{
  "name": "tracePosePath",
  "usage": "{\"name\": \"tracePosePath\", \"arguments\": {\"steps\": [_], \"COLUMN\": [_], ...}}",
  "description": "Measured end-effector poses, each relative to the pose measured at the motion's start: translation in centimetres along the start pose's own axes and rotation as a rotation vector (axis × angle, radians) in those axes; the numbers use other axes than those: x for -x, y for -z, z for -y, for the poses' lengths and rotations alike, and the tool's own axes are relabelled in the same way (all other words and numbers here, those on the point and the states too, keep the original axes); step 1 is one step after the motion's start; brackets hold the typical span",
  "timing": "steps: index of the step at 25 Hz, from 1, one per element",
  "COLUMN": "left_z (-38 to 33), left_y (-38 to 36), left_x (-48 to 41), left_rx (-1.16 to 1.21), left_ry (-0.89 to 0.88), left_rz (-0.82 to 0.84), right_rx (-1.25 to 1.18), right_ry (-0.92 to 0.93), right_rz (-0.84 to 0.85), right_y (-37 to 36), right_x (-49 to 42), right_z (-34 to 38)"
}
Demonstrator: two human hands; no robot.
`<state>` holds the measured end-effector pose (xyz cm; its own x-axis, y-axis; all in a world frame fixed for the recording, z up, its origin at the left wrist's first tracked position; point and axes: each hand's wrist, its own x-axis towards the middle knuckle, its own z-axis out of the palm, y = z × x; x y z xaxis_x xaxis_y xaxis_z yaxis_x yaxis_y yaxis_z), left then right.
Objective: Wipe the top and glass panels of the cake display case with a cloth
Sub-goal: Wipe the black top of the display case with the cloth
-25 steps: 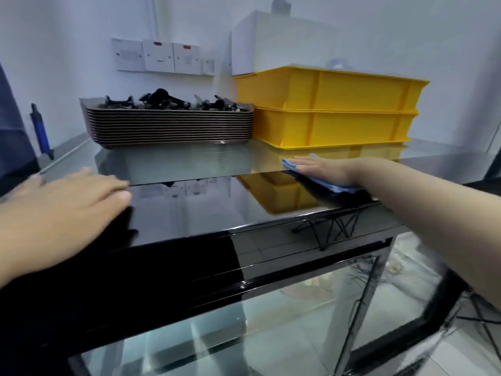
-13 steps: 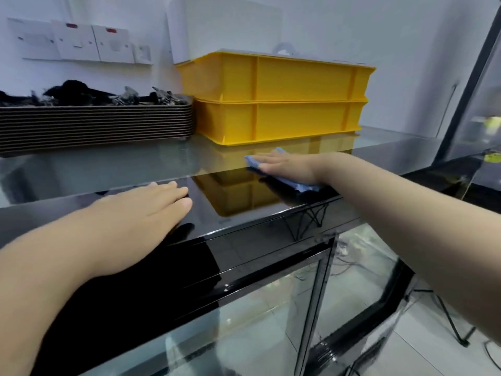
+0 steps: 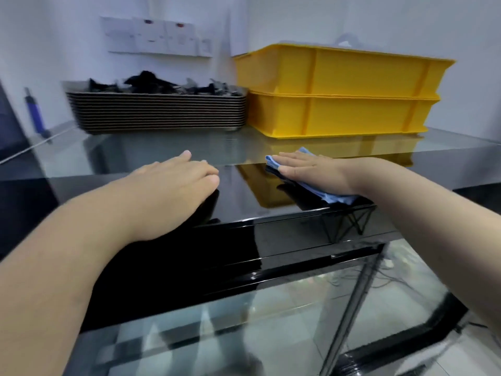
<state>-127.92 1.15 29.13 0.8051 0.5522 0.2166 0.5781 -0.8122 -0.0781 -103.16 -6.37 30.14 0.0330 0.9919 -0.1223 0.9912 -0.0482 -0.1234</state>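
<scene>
The cake display case has a glossy black and glass top [image 3: 244, 196] and clear glass front panels [image 3: 284, 316] below it. My right hand [image 3: 309, 169] lies flat with straight fingers on a folded blue cloth [image 3: 333, 197], pressing it onto the top near the front right. The cloth shows beyond my fingertips and under my wrist. My left hand [image 3: 173, 183] rests flat on the top to the left of it, holding nothing.
Two stacked yellow crates [image 3: 339, 99] stand at the back right of the top. A stack of dark trays [image 3: 157, 109] with black clips on it sits at the back left. White wall switches [image 3: 154, 36] are behind, and a blue-handled tool [image 3: 35, 115] at far left.
The view swung right and then back left. My right hand with the cloth slid left along the top, closer to my left hand, which stays flat on the top.
</scene>
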Motion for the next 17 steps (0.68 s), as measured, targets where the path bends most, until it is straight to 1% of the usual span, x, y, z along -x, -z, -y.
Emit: {"name": "tracePosePath", "arguments": {"steps": [1,2,3,6,9,11,13,15,17], "left_z": [1.4,2.9,4.6,10.2,14.3,15.7,15.6,14.6,12.9], "left_y": [0.5,0.9,0.7,0.0,-0.6,-1.4,-2.7,-4.4,-6.3], "left_x": [1.1,3.0,5.2,12.4,18.2,20.7,21.8,22.2,22.2], "left_rx": [0.037,0.150,0.194,0.135,0.119,0.166,0.133,0.093,0.132], "left_ry": [0.120,0.219,0.285,0.466,0.554,0.565,0.520,0.489,0.450], "left_rz": [0.031,0.020,-0.029,-0.150,-0.291,-0.377,-0.470,-0.590,-0.765], "right_rx": [-0.035,-0.044,-0.036,0.015,0.028,0.002,0.071,0.164,0.131], "right_ry": [0.016,0.057,0.107,0.163,0.224,0.279,0.401,0.536,0.593], "right_rz": [0.011,0.004,-0.012,-0.039,-0.055,-0.074,-0.101,-0.108,-0.114], "right_y": [-0.2,-0.7,-1.1,-1.9,-2.7,-3.1,-3.8,-4.1,-3.9], "right_x": [-0.1,-0.3,-0.4,-2.4,-5.4,-7.2,-7.5,-6.2,-3.5], "right_z": [2.6,4.7,6.7,13.1,20.9,25.1,27.3,27.5,26.4]}}
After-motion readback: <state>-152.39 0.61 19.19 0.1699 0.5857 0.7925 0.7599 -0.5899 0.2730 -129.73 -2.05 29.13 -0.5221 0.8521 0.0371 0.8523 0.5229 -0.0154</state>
